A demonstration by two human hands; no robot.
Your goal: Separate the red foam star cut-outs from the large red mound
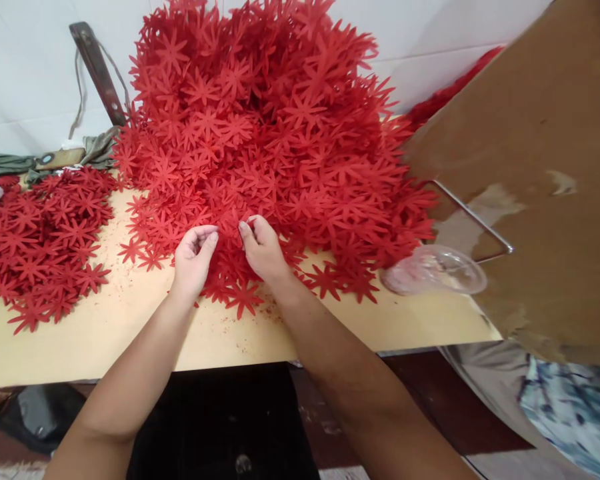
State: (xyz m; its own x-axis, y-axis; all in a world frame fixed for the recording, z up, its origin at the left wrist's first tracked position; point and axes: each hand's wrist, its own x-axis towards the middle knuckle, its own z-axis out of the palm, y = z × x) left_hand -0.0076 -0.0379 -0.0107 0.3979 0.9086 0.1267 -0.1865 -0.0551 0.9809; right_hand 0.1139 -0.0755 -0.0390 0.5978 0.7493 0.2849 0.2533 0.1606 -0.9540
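Observation:
A large heap of red star-shaped flower cutouts (260, 153) rises in front of me against the wall. Both hands are at its near edge, a short gap apart. My left hand (195, 253) is closed in a pinch, thumb against fingertips, on a red flower cutout (229, 230) that spans between the hands. My right hand (263, 247) pinches the other side of that cutout; its outline blends into the heap behind. Loose cutouts (243, 298) lie on the tabletop just below my hands.
A smaller pile of red cutouts (50, 233) lies at the left. On the right stand a clear plastic tub (437, 270) and a large brown board (535, 167) with a metal handle. Green cloth (100, 150) lies at the back left. The table's front edge (220, 363) runs below my forearms.

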